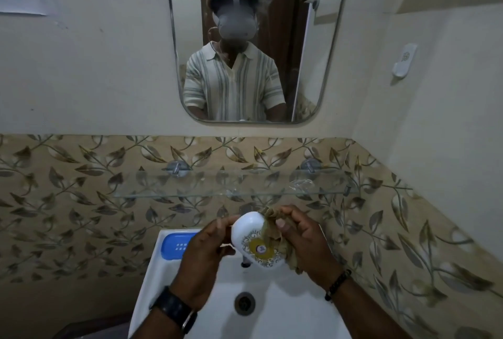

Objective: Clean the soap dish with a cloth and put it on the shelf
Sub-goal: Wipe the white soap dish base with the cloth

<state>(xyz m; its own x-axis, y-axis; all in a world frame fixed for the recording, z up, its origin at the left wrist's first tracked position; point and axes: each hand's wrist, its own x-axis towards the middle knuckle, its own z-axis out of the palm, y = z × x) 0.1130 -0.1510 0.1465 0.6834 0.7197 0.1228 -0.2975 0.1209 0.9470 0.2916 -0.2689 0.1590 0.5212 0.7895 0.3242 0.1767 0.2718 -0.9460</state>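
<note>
My left hand (204, 254) grips a white oval soap dish (251, 232) with a yellow round emblem, held over the sink. A tan cloth (272, 225) is bunched in my right hand (304, 240), whose fingers press it against the dish's right edge. The cloth hangs down past the dish toward my right wrist. Just above my hands, a glass shelf (190, 184) is fixed to the leaf-patterned tiles on two metal brackets.
A white sink (285, 300) with its drain (244, 303) lies below my hands. A blue soap tray (174, 246) sits on the sink's back left corner. A crumpled clear wrapper (302, 184) lies on the shelf's right part. A mirror (245, 39) hangs above.
</note>
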